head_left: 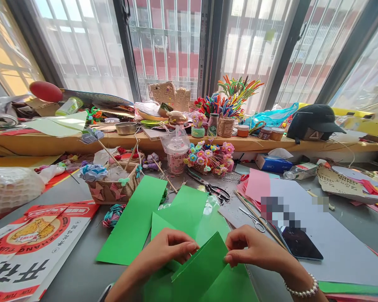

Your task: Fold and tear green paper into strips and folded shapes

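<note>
Both my hands pinch a folded sheet of green paper (204,266) near the table's front edge. My left hand (168,251) grips its left upper edge with curled fingers. My right hand (255,249), with a bead bracelet on the wrist, pinches the right upper corner. The paper stands up in a fold between them. More green sheets (135,222) lie flat on the grey table just beyond and to the left.
Two pairs of scissors (219,192) and a thin stick lie behind my right hand. A dark phone (299,243) rests on white paper to the right. A small basket (111,188), paper flowers (212,157), a plastic cup (176,153) and a cluttered windowsill stand further back.
</note>
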Motion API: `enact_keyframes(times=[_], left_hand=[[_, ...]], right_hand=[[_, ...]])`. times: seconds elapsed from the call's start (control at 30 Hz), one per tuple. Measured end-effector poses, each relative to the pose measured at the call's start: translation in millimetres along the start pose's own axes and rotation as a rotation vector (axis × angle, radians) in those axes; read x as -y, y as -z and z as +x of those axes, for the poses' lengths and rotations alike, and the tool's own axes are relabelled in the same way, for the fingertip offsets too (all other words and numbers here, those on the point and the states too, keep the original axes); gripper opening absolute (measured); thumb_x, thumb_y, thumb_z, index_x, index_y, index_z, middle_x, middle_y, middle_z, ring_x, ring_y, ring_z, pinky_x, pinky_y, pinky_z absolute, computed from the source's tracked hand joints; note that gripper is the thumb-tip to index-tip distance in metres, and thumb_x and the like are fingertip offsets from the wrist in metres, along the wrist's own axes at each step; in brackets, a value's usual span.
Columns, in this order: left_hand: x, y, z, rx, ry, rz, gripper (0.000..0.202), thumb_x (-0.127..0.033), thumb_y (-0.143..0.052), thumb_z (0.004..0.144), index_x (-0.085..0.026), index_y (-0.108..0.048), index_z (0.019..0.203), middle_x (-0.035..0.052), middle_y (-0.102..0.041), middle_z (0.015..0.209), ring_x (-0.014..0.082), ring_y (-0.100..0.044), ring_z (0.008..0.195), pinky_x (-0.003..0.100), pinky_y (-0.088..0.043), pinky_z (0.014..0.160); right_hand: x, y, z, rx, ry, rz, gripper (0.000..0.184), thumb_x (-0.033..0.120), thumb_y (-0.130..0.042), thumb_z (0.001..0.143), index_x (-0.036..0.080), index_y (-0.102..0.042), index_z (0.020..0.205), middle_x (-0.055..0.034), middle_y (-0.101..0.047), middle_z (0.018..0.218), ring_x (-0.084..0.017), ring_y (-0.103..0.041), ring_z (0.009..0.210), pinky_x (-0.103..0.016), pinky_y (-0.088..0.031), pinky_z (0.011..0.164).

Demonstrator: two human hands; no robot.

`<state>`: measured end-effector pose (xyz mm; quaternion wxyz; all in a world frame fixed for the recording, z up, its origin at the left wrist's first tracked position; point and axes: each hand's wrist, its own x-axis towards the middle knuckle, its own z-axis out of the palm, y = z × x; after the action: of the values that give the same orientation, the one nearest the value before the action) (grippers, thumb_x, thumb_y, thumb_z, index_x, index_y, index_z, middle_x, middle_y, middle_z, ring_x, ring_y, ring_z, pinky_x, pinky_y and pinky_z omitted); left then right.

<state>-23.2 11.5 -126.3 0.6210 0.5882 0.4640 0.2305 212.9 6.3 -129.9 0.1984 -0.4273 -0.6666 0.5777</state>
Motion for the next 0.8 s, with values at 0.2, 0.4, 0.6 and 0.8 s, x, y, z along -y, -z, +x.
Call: enact_keyframes(times=[0.2,0.4,0.6,0.8], left_hand=[[8,-1.8,5,0.013,-0.02,0.022,0.031,-0.042,-0.065,0.06,-0.012,-0.066,0.069,-0.0028,-0.054,0.055,0.0092,-0.046,0.054,0.019,-0.036,0.053],[15,-5.1,5,0.089,-0.013,-0.002,0.025,-0.036,-0.065,0.061,-0.012,-0.065,0.064,-0.0036,-0.052,0.051,0.0078,-0.043,0.048,0.018,-0.034,0.048],[11,-5.4,6,-0.063,-0.04,0.015,0.025,-0.037,-0.064,0.062,-0.012,-0.062,0.059,-0.0048,-0.049,0.049,0.0078,-0.043,0.048,0.017,-0.033,0.047],[7,-9.9,8,-0.459,-0.133,-0.106,0.028,-0.042,-0.063,0.06,-0.014,-0.061,0.06,-0.0034,-0.052,0.054,0.0112,-0.047,0.054,0.019,-0.041,0.052]], right_hand=[[-2,-2,2,-0.001,-0.029,-0.058,0.02,0.028,-0.064,0.065,0.014,-0.053,0.057,0.0014,-0.057,0.054,-0.009,-0.051,0.051,-0.018,-0.032,0.046],[-1,-6,2,0.003,-0.017,-0.095,0.019,0.028,-0.063,0.065,0.014,-0.053,0.057,0.0018,-0.056,0.053,-0.009,-0.049,0.051,-0.018,-0.031,0.045],[3,-8,10,-0.326,0.074,-0.158,0.015,0.03,-0.059,0.069,0.015,-0.059,0.068,-0.0002,-0.059,0.061,-0.012,-0.052,0.056,-0.021,-0.038,0.049],[6,-26,16,-0.613,0.195,-0.136,0.025,0.028,-0.051,0.077,0.016,-0.057,0.098,-0.0063,-0.062,0.088,-0.016,-0.058,0.074,-0.026,-0.047,0.064]])
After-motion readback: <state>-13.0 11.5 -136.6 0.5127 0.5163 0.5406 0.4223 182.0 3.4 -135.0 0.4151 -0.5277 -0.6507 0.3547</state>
